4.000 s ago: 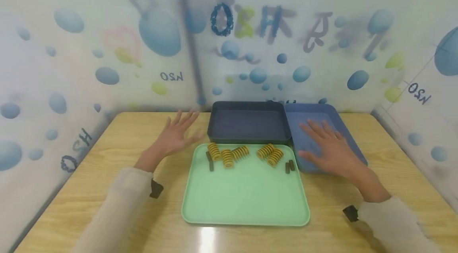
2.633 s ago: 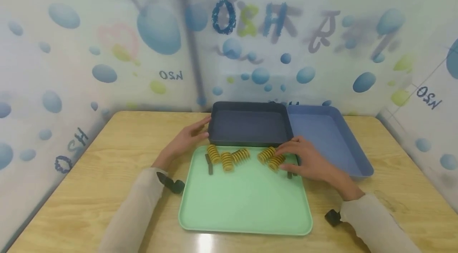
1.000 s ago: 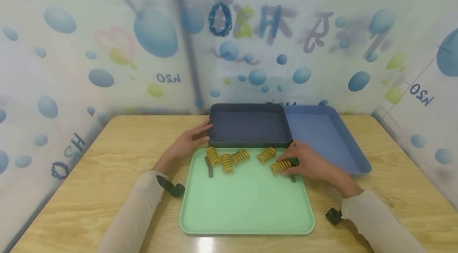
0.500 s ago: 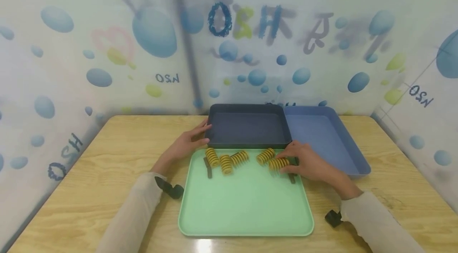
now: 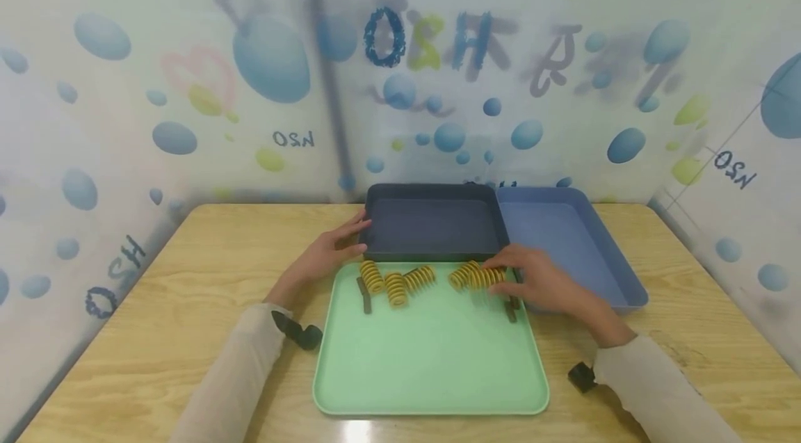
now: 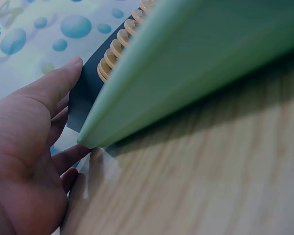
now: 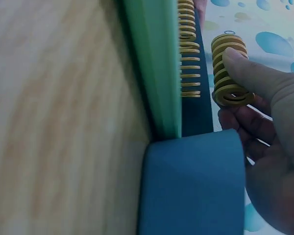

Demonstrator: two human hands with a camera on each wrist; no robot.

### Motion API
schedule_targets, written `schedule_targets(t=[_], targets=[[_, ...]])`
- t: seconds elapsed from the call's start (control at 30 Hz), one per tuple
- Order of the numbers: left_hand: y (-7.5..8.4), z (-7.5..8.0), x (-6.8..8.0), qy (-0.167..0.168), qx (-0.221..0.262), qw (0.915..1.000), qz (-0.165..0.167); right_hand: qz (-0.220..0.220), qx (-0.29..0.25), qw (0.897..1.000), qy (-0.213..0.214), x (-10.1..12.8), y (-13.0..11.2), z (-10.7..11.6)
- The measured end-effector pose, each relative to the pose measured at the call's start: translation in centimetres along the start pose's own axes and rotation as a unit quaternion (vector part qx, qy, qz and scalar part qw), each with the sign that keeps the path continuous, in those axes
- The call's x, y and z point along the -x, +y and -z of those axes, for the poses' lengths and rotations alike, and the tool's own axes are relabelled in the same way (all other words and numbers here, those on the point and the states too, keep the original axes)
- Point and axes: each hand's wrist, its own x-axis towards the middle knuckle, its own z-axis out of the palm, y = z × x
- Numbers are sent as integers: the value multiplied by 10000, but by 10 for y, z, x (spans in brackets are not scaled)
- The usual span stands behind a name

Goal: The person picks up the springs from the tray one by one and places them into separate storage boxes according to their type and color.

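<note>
Head view: I log right hand (image 5: 544, 284) pinching yellow spring (image 5: 484, 277) above far right part of green tray (image 5: 432, 359). Left hand (image 5: 325, 255), fingers relaxed, rests against dark tray (image 5: 432, 248).
Left wrist: I note straight fingers (image 6: 54, 88) touching dark tray wall, beside green tray corner.
Right wrist: I see thumb and fingers (image 7: 255, 78) curled round spring, lifted clear of green tray; blue tray (image 7: 193, 186) near.
</note>
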Motion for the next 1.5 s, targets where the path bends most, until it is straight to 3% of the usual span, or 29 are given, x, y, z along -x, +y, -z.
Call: schedule_targets(t=[0.47, 0.97, 1.5], targets=[[1, -3, 1, 33, 11, 10000, 48, 86, -185, 9997, 148, -20, -12, 14], [0, -2, -5, 36, -147, 9999, 72, -214, 47, 9997, 138, -51, -17, 16], [2, -1, 0, 77, -116, 9999, -10, -472, 32, 9989, -3, -83, -14, 10]])
